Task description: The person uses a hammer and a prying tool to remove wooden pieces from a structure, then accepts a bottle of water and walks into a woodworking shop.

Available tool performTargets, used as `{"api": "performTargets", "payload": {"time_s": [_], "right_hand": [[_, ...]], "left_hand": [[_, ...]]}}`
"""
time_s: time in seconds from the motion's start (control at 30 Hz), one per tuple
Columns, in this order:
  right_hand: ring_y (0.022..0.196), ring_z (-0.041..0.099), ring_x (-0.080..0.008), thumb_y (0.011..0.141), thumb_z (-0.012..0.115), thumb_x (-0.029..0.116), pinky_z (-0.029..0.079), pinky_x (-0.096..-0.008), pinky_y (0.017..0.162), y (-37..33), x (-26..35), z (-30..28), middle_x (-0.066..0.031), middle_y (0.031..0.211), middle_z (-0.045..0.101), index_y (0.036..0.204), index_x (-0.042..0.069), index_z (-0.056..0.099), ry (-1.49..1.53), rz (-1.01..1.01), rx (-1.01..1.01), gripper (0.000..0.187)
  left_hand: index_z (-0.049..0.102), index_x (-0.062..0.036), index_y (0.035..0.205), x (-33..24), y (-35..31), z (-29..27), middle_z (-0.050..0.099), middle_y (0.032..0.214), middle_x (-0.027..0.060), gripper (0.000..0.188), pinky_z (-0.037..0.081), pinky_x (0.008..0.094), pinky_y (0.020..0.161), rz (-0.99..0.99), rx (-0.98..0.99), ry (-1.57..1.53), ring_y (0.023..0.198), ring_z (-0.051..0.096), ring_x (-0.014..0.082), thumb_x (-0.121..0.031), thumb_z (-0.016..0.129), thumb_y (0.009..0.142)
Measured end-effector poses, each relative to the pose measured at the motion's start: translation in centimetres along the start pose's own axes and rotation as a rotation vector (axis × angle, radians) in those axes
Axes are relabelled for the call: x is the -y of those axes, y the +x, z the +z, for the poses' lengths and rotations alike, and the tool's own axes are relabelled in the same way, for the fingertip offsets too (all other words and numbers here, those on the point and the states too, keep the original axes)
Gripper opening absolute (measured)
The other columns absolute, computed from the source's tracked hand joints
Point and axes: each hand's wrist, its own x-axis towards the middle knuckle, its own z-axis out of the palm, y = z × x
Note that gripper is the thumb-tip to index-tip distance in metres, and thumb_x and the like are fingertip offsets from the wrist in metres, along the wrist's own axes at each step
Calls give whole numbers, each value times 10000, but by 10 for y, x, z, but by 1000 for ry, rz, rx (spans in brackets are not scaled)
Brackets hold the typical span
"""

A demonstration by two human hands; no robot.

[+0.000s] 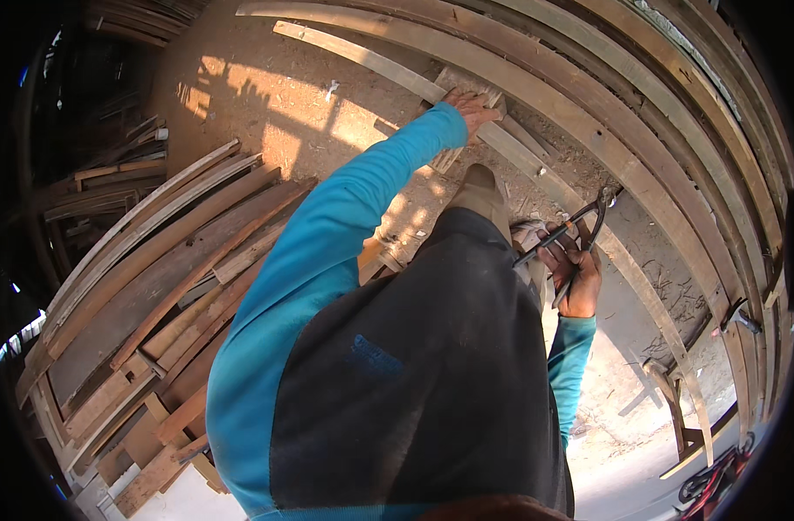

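My right hand [575, 280] is wrapped round the black pincers [555, 234], their handles spread, held near the long narrow plank [620, 250]. My left hand [471, 108] lies over that plank farther along; I can't tell whether its fingers close round it. Beyond, more long boards [588, 130] run alongside over the dirt floor [232, 113].
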Motion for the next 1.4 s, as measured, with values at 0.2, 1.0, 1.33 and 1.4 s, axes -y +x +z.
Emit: {"api": "performTargets", "payload": {"time_s": [0.2,1.0,1.33,1.4], "right_hand": [[1164,597,-454,845,370,40,558,-484,933,-1,-28,21,-329,1285,551,1445,-32,333,104,24,66,605],[1264,524,-468,873,506,165,437,-531,1062,2,-82,60,-331,1371,498,1510,-1,277,339,126,159,697],[1219,563,-437,821,551,221,457,-534,1041,-1,-86,62,-308,1334,537,1537,7,262,304,136,125,802],[1224,564,-435,821,548,210,461,-529,1044,0,-88,57,-290,1294,565,1525,3,284,306,168,116,781]], "left_hand": [[601,-256,1252,-5,-4,18,563,1304,73,540,332,516,1084,36,-197,-67,1278,496,302,-265,782,743],[627,-223,1257,0,-13,62,649,1271,-1,647,339,426,992,215,-592,-188,1207,582,226,-101,788,642],[659,-219,1218,-11,-19,52,646,1280,17,560,352,449,983,141,-594,-224,1208,583,239,-52,712,687],[650,-224,1236,-13,-21,49,650,1276,0,606,341,427,999,135,-572,-212,1203,584,228,-56,740,661]]}}
